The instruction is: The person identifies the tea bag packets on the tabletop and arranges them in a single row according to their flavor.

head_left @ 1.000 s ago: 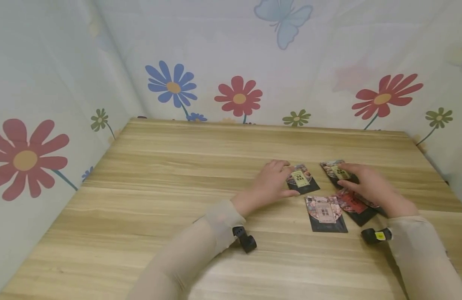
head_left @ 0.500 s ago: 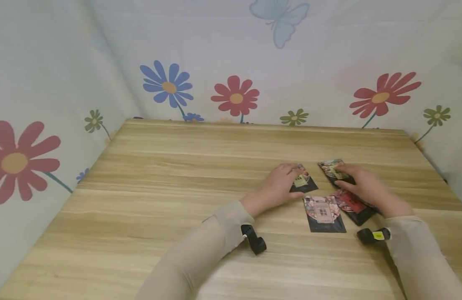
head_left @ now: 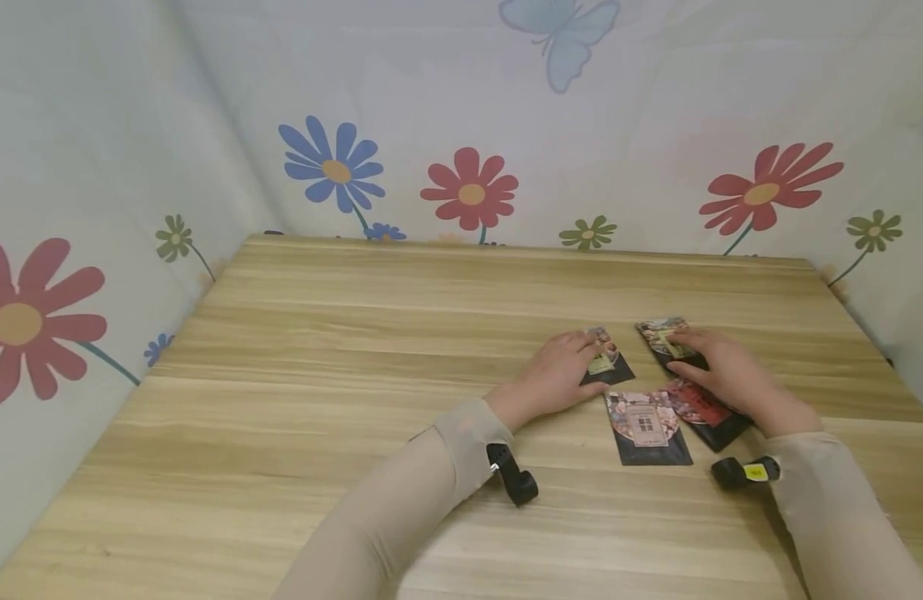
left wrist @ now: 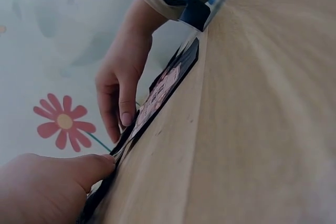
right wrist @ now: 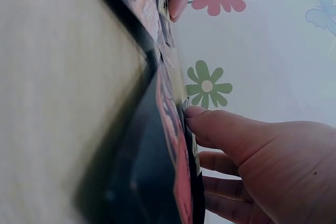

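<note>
Flat dark packets with floral prints lie on the right part of the wooden table. My left hand (head_left: 554, 375) rests over a packet with a yellow-green label (head_left: 617, 367), covering its left side, thumb near the lower edge. On the right, my right hand (head_left: 731, 375) touches another yellow-green-labelled packet (head_left: 656, 335) with fingers and thumb spread. Partly under that hand lies a red-labelled packet (head_left: 699, 404), its right side hidden. A pink-labelled packet (head_left: 649, 427) lies nearer me, between the hands. In the right wrist view, the thumb (right wrist: 205, 121) meets a packet's edge.
The wooden table (head_left: 318, 375) stretches left and ends at a back edge against a flower-print cloth (head_left: 401, 100). Black wrist cameras (head_left: 517, 479) stick out below both sleeves, close over the tabletop.
My left hand has shifted slightly right and covers more of its packet. The right hand stays on its packet. The head view has turned slightly.
</note>
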A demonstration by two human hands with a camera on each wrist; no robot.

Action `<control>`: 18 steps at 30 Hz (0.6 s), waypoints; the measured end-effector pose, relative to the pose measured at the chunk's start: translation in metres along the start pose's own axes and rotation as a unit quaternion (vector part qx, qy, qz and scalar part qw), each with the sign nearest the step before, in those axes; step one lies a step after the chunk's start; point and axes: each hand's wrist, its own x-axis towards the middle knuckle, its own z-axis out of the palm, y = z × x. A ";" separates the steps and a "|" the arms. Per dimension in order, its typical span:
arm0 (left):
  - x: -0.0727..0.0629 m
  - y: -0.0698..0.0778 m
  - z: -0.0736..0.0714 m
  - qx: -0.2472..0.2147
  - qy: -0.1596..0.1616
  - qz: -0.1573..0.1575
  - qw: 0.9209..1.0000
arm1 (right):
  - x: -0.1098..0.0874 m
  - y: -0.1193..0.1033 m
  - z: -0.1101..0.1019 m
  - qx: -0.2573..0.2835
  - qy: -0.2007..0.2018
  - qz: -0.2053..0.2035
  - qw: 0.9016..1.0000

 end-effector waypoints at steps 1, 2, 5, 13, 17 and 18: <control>0.000 0.000 0.000 0.002 -0.002 0.000 1.000 | 0.000 0.000 0.000 0.000 -0.001 0.001 1.000; 0.000 0.000 0.000 0.003 -0.005 0.000 1.000 | 0.000 0.000 0.000 0.001 -0.003 0.002 1.000; -0.001 0.000 0.001 0.004 -0.007 0.001 1.000 | -0.001 0.000 0.000 0.004 -0.004 0.002 1.000; -0.002 -0.002 0.001 0.004 -0.005 0.004 1.000 | -0.001 0.000 0.001 0.000 0.009 -0.011 1.000; -0.002 -0.003 0.000 0.007 -0.005 0.006 1.000 | -0.001 0.001 0.002 0.000 0.006 -0.008 1.000; -0.002 -0.003 0.000 0.007 -0.005 0.008 1.000 | 0.000 0.001 0.002 0.000 0.005 -0.007 1.000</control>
